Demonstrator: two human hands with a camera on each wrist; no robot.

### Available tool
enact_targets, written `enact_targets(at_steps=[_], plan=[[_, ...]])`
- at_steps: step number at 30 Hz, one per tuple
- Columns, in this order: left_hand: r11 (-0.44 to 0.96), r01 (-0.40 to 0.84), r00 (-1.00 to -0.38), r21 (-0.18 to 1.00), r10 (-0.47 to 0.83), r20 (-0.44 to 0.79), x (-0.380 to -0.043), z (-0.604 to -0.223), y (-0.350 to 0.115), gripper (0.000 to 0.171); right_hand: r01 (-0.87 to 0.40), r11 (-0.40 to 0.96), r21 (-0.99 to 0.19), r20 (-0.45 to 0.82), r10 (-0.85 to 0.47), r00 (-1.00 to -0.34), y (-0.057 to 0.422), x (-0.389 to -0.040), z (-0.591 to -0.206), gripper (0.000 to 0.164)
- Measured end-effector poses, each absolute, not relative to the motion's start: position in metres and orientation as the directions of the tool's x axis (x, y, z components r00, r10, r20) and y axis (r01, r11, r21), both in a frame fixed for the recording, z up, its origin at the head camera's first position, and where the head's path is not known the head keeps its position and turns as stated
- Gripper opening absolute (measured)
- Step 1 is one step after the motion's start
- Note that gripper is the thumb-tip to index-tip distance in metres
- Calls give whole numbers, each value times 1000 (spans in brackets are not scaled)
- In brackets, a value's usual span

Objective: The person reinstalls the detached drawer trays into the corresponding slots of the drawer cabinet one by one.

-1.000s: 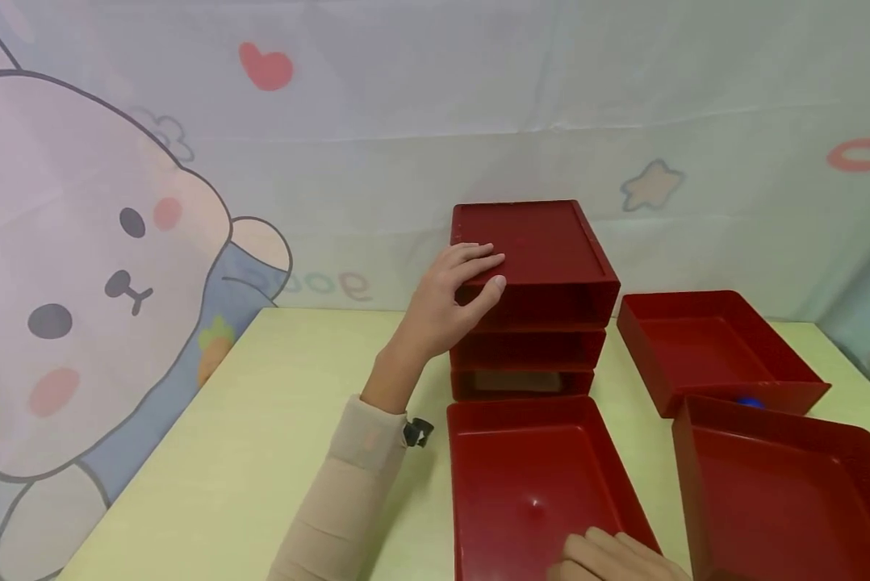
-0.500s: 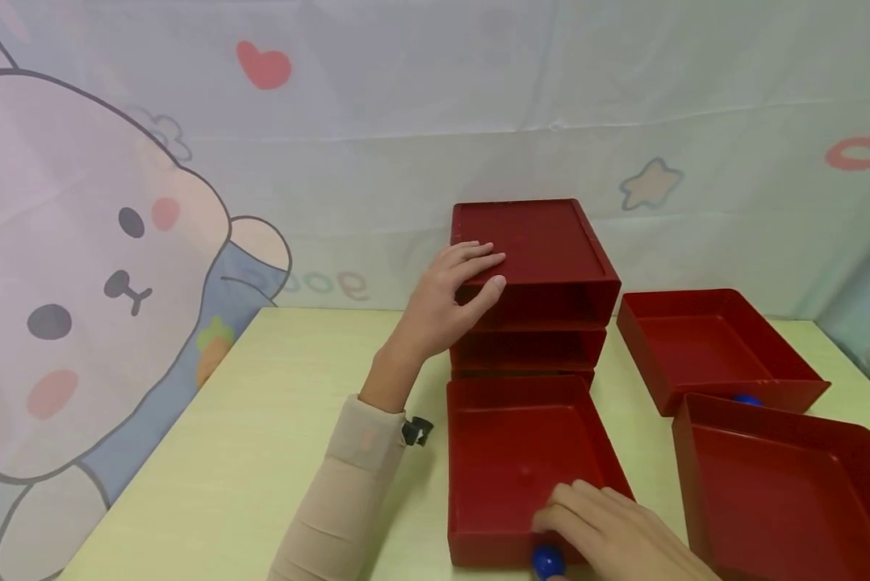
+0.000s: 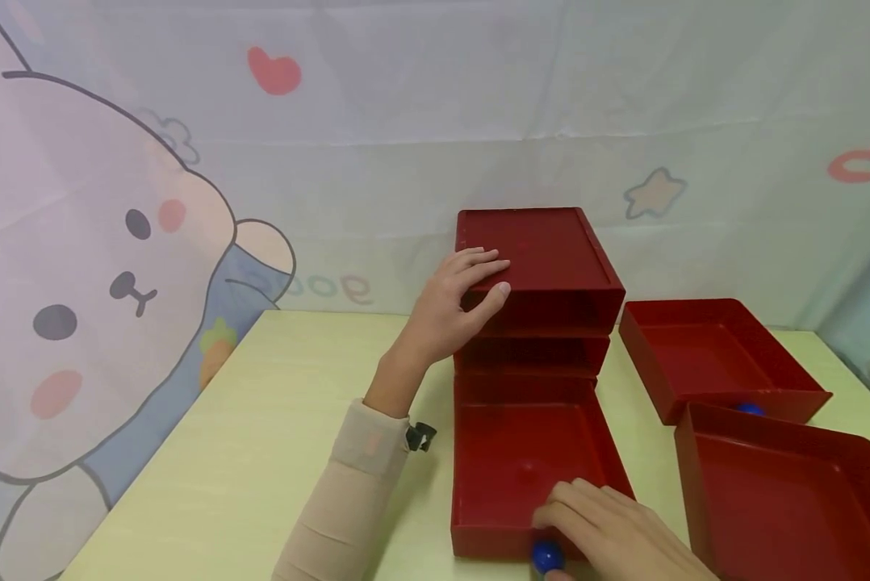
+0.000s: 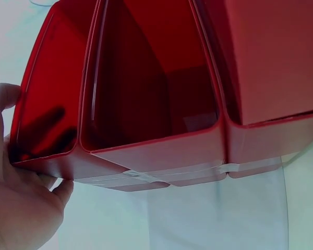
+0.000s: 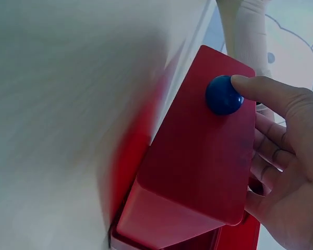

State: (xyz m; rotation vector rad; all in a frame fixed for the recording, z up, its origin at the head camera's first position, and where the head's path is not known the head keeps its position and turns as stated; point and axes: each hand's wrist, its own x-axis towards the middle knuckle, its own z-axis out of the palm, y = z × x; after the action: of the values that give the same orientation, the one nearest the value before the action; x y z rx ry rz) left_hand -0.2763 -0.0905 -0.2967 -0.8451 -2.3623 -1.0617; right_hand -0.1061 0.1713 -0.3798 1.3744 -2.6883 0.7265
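A red three-slot cabinet (image 3: 537, 246) stands at the back middle. My left hand (image 3: 453, 303) rests on its top left edge, fingers lying on the top and thumb at the front rim; the left wrist view shows other fingertips (image 4: 65, 190) against the side. A red drawer (image 3: 508, 468) lies in front, its back end in the lowest slot, most of it still outside. My right hand (image 3: 609, 520) grips the drawer's front wall, fingers curled over the rim, thumb on the blue knob (image 5: 224, 95). Drawer and upper two slots (image 4: 151, 78) appear bare.
Two more red drawers lie at the right: a farther one (image 3: 711, 355) with a blue knob (image 3: 750, 409), and a nearer one (image 3: 784, 492) close in front of that knob. Behind the pale yellow table (image 3: 311, 363) hangs a printed cloth (image 3: 377, 97).
The drawer has moved away from me, its back end passing into the lowest slot. My right hand has moved forward with it. My left hand has stayed on the cabinet.
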Motion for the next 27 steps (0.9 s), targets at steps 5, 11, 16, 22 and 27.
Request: enact_targets(at_steps=[5,11,16,22,27], plan=[[530,669,-735,522,364,572,-275,-296,-91,45,-720,577,-385,136,-736,-663,170,-110,-369,37],[541,662,-740,519,360,568,-275,-298,-91,45,-695,630,-347,92,-714,-694,167,-114,-358,43],[531,680,-722,506,362,590,-277,-300,-88,44,-759,586,-285,192,-741,-644,167,-119,-358,40],[512,690,-712,512,348,610,-276,-300,-88,43,-821,532,-206,344,-746,-570,164,-124,-358,38],[523,693,-705,496,350,617,-277,-300,-89,42,-782,570,-253,279,-731,-623,161,-130,-351,37]])
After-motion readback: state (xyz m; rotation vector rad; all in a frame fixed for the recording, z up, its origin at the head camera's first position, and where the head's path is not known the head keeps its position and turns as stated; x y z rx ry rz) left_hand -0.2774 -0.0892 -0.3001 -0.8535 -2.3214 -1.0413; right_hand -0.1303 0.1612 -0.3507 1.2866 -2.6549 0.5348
